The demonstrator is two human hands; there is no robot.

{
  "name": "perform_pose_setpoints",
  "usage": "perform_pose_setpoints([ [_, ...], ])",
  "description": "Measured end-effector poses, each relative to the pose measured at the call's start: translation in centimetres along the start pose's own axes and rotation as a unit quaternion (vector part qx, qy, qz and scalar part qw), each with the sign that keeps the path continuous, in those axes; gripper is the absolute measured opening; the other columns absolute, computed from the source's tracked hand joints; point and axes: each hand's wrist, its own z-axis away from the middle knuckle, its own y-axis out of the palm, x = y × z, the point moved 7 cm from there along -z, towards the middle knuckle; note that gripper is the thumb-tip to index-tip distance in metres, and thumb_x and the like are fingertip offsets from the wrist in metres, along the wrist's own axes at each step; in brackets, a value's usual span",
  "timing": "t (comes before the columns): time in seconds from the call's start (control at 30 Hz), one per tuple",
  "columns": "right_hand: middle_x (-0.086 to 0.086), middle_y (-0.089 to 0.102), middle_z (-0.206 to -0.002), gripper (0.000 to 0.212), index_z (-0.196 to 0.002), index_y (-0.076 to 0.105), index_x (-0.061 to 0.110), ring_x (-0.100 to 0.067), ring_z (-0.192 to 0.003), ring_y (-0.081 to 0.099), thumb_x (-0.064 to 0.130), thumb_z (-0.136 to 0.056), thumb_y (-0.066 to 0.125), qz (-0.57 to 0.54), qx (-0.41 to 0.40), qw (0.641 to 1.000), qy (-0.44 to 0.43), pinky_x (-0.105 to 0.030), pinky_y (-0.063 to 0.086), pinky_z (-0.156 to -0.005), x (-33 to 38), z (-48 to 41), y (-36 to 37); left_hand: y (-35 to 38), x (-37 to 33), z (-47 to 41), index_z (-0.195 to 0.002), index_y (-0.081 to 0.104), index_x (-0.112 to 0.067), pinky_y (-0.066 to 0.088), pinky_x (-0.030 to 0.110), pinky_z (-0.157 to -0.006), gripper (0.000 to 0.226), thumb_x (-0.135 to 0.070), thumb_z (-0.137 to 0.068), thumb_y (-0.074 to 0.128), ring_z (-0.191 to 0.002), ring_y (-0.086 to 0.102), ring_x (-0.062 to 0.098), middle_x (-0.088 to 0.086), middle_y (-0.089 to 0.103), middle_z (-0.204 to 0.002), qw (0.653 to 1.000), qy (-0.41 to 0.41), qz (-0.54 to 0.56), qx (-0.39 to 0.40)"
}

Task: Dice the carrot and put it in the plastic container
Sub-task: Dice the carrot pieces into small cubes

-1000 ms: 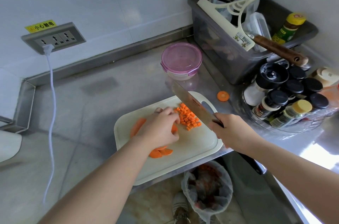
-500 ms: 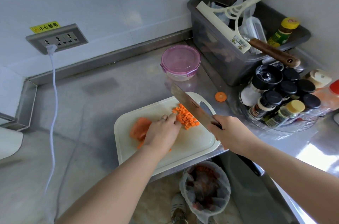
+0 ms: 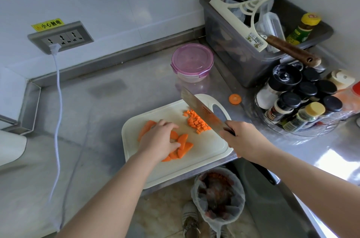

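Carrot slices (image 3: 183, 145) lie under curled left hand (image 3: 158, 140); right hand (image 3: 243, 138) grips knife (image 3: 202, 111).

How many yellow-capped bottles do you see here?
2. One yellow-capped bottle stands in the grey bin by the wall; the other bottle sits at the front of the clear rack on the right. More may hide behind the black-lidded jars.

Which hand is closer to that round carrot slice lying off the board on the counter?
Right. The right hand, gripping the knife, is just this side of the slice; the left hand holds carrot pieces further left.
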Motion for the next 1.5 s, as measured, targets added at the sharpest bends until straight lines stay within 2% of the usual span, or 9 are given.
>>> perform_pose_setpoints([
  [0.17, -0.006, 0.044, -0.061, 0.046, -0.069, 0.041, 0.007, -0.019, -0.053, 0.039, 0.045, -0.095, 0.046, 0.0, -0.003, 1.0, -0.005, -0.031, 0.035, -0.053, 0.1, 0.1, 0.1, 0.6, 0.4, -1.3, -0.128, 0.053, -0.028, 0.039, 0.032, -0.1, 0.048, -0.015, -0.084, 0.066, -0.115, 0.053, 0.021, -0.004, 0.048, -0.129, 0.998, 0.005, -0.049, 0.034],
  [0.37, -0.007, 0.046, -0.061, 0.045, -0.069, 0.043, 0.007, -0.019, -0.054, 0.04, 0.042, -0.096, 0.046, 0.0, 0.002, 1.0, -0.007, -0.033, 0.04, -0.055, 0.1, 0.1, 0.1, 0.2, 0.8, -2.4, -0.109, 0.062, -0.021, 0.045, 0.031, -0.088, 0.025, -0.017, -0.084, 0.063, -0.106, 0.058, 0.025, 0.002, 0.056, -0.114, 0.998, -0.001, -0.053, 0.018],
  [0.47, -0.006, 0.045, -0.06, 0.042, -0.069, 0.043, 0.007, -0.019, -0.053, 0.039, 0.039, -0.097, 0.047, 0.003, -0.001, 1.0, -0.007, -0.032, 0.039, -0.054, 0.0, 0.2, 0.0, -0.9, 1.4, -2.3, -0.096, 0.066, -0.013, 0.041, 0.025, -0.077, 0.01, -0.017, -0.087, 0.066, -0.092, 0.061, 0.022, 0.004, 0.063, -0.097, 0.997, -0.041, 0.059, -0.022],
  [0.6, -0.003, 0.045, -0.057, 0.04, -0.067, 0.043, 0.01, -0.017, -0.05, 0.04, 0.035, -0.098, 0.047, 0.006, 0.002, 1.0, -0.005, -0.03, 0.037, -0.053, -0.2, 0.3, -0.1, 1.3, 2.1, -2.1, -0.075, 0.063, -0.026, 0.056, 0.034, -0.079, 0.013, -0.021, -0.076, 0.075, -0.075, 0.067, 0.019, -0.004, 0.068, -0.079, 0.963, -0.124, 0.233, 0.06],
  [0.73, -0.003, 0.047, -0.058, 0.04, -0.069, 0.045, 0.01, -0.017, -0.05, 0.041, 0.037, -0.098, 0.047, 0.009, 0.004, 1.0, -0.008, -0.03, 0.037, -0.052, 0.0, 0.4, -0.1, 2.7, 1.1, -1.7, -0.09, 0.065, -0.016, 0.057, 0.039, -0.083, 0.012, -0.013, -0.081, 0.073, -0.086, 0.068, 0.024, 0.006, 0.07, -0.092, 0.953, -0.141, 0.258, 0.075],
  [0.97, -0.004, 0.046, -0.058, 0.042, -0.067, 0.043, 0.012, -0.018, -0.05, 0.042, 0.039, -0.099, 0.047, 0.006, 0.007, 1.0, -0.006, -0.029, 0.036, -0.052, -0.1, 0.5, -0.1, 1.6, -1.6, -1.1, -0.119, 0.057, -0.018, 0.05, 0.033, -0.086, 0.041, -0.034, -0.083, 0.068, -0.105, 0.06, 0.022, 0.001, 0.064, -0.113, 0.991, -0.114, 0.057, 0.046],
  [1.1, -0.001, 0.041, -0.055, 0.05, -0.064, 0.037, 0.013, -0.018, -0.05, 0.038, 0.05, -0.097, 0.046, -0.002, -0.001, 1.0, -0.003, -0.029, 0.035, -0.053, 0.1, 0.5, -0.1, 1.2, -2.4, -1.0, -0.119, 0.055, -0.019, 0.053, 0.032, -0.079, 0.038, -0.028, -0.083, 0.065, -0.102, 0.062, 0.022, 0.001, 0.064, -0.114, 0.993, -0.103, 0.03, 0.052],
  [1.27, 0.002, 0.046, -0.056, 0.04, -0.065, 0.041, 0.02, -0.013, -0.047, 0.044, 0.038, -0.1, 0.046, 0.011, 0.007, 1.0, -0.003, -0.023, 0.037, -0.049, -0.1, 0.6, -0.3, 1.8, -2.2, -0.2, -0.118, 0.058, -0.023, 0.053, 0.03, -0.077, 0.037, -0.032, -0.082, 0.065, -0.098, 0.063, 0.02, -0.002, 0.065, -0.109, 0.991, -0.074, -0.004, 0.115],
  [1.5, 0.0, 0.045, -0.056, 0.04, -0.065, 0.041, 0.017, -0.017, -0.05, 0.042, 0.036, -0.1, 0.047, 0.014, 0.007, 1.0, -0.011, -0.029, 0.038, -0.053, 0.1, 0.8, -0.1, 1.8, -3.8, 0.2, -0.118, 0.055, -0.02, 0.049, 0.032, -0.08, 0.038, -0.033, -0.082, 0.061, -0.106, 0.061, 0.025, 0.002, 0.063, -0.116, 0.991, -0.047, -0.11, 0.068],
])
